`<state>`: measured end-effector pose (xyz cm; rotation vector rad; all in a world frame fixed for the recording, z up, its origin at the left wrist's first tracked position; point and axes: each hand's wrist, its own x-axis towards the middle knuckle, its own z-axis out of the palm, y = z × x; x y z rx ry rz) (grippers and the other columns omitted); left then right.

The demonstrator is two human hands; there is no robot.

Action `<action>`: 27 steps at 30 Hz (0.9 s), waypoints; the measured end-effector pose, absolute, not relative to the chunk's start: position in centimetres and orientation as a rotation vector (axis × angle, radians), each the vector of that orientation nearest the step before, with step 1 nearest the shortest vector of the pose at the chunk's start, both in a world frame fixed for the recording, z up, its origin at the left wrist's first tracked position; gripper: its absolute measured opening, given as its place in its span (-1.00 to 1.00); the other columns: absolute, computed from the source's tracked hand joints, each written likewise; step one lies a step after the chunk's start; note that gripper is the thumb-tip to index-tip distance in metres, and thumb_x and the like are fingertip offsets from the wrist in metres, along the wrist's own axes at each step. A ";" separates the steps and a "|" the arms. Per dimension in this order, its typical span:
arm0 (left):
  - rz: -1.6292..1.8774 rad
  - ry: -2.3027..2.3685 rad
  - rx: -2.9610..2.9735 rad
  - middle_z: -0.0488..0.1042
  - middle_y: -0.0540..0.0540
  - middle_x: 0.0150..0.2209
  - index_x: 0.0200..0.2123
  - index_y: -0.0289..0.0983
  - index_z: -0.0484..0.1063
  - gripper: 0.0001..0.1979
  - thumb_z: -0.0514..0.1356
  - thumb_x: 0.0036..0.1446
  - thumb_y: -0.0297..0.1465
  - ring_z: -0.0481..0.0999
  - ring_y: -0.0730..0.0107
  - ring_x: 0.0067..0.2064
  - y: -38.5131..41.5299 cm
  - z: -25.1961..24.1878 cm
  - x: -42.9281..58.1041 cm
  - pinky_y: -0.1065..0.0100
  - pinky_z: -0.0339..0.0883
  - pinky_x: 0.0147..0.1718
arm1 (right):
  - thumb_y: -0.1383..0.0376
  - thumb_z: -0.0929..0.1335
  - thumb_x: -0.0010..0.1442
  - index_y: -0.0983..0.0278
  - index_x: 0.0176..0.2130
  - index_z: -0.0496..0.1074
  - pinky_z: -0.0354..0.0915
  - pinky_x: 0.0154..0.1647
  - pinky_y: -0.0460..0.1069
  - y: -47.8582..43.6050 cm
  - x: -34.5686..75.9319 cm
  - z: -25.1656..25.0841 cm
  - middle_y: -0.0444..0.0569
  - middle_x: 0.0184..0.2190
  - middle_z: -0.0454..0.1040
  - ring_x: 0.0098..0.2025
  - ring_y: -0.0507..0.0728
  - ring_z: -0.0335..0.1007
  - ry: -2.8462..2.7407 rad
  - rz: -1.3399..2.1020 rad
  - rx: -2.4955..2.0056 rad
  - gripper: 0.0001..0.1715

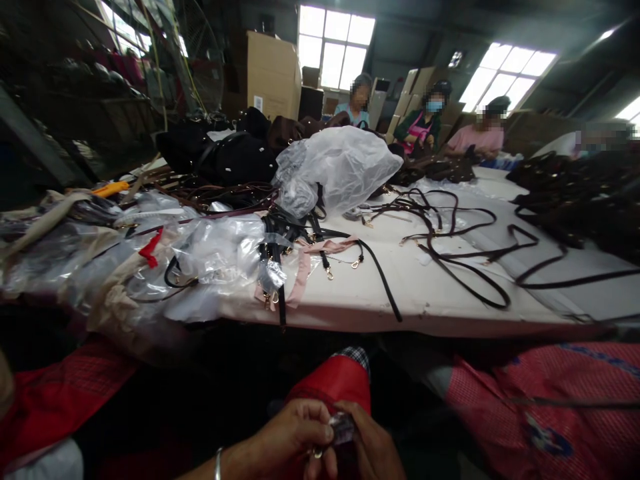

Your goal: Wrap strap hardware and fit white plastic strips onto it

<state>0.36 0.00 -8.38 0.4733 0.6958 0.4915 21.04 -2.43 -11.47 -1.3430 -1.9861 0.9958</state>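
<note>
Low in the view, over a red-clad lap [330, 385], my left hand [287, 433] is closed in a pinch, with a bracelet at its wrist. Between thumb and fingers it grips a small piece wrapped in shiny clear plastic [343, 429]. A bit of gold-coloured metal [317, 453] shows under the left fingers; whether it belongs to the wrapped piece I cannot tell. My right hand [376, 441] curls round the other side of the same piece, its fingertips mostly hidden. Above the hands, black straps with gold snap hooks [329, 272] hang over the table's front edge beside a pink ribbon [303, 273].
The white table [350, 300] carries clear plastic bags [215, 247], a large plastic bundle [350, 167], black bags [240, 157] and long dark straps [465, 290]. A red woven sack [550, 407] stands at right. Several people work across the table. A carton [274, 77] stands behind.
</note>
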 end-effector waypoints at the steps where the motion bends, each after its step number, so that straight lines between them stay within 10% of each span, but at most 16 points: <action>1: 0.496 0.703 0.460 0.59 -0.18 -0.54 -0.36 -0.31 0.37 -0.78 0.28 -0.09 -0.36 0.36 0.52 -0.71 0.0 -8.4 0.3 0.58 0.05 -0.73 | 0.34 0.17 0.35 0.18 0.06 0.42 0.49 -0.04 -0.09 -2.3 20.9 -11.5 0.01 -0.05 0.61 -0.04 0.11 0.59 -2.002 0.970 -1.331 -0.61; 15: 0.354 0.548 0.429 0.57 -0.20 -0.43 -0.26 -0.42 0.53 -0.64 0.41 -0.05 -0.27 0.46 0.53 -0.55 -0.5 -8.3 -3.4 0.55 0.24 -0.54 | 0.34 0.23 0.32 0.26 0.06 0.34 0.47 -0.42 0.01 -1.6 19.0 -9.6 0.01 -0.33 0.53 -0.38 0.17 0.52 -2.414 0.303 -1.187 -0.68; 27: 0.408 0.575 0.454 0.46 -0.09 -0.57 -0.37 -0.45 0.60 -0.56 0.46 -0.10 -0.14 0.33 0.55 -0.61 -0.3 -7.9 -4.2 0.50 0.08 -0.60 | 0.13 0.12 0.44 0.21 0.10 0.33 0.48 -0.34 0.00 -0.7 18.4 -9.4 0.02 -0.30 0.55 -0.31 0.16 0.53 -2.441 0.337 -1.112 -0.60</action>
